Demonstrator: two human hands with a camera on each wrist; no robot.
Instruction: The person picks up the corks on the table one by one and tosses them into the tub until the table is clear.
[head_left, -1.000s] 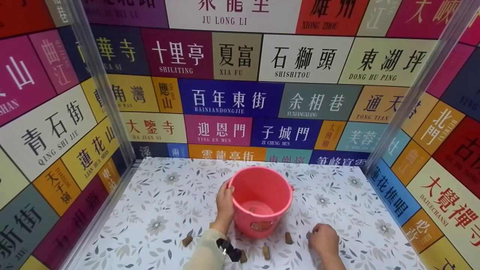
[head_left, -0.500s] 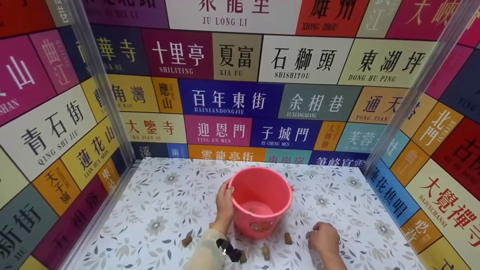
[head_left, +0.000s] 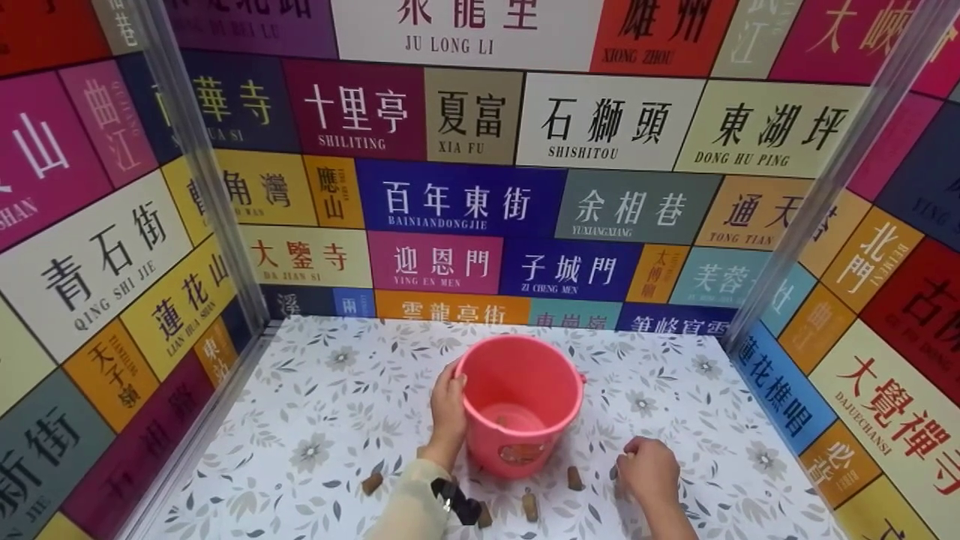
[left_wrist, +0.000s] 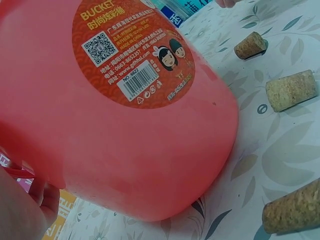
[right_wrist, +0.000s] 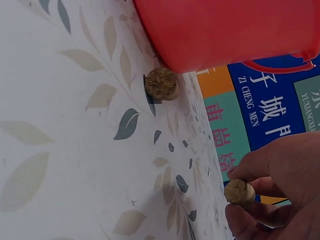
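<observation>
A pink plastic bucket (head_left: 517, 450) stands upright on the table. My left hand (head_left: 448, 409) grips its rim on the left side, and the red round label (left_wrist: 135, 55) fills much of the left wrist view. To the right of the bucket, my right hand (head_left: 649, 476) pinches a cork (right_wrist: 240, 192) between thumb and fingers, just off the tabletop; the hand hides this cork in the head view. Loose corks lie before the bucket: one on the right (head_left: 575, 478), a middle cork (head_left: 530, 506), and a cork by the left wrist (head_left: 484, 516). Something small and unclear shows on the bucket's bottom.
Another cork (head_left: 372, 482) lies to the left of my left forearm. The table (head_left: 300, 390) has a white leaf-patterned cover. Colourful panels with lettering (head_left: 461, 199) stand behind it and at both sides. A red handle (right_wrist: 280, 66) hangs at the bucket's side.
My right hand has risen slightly, away from the table's near edge. The left hand keeps its hold on the bucket, which stays in place, and the loose corks have not moved.
</observation>
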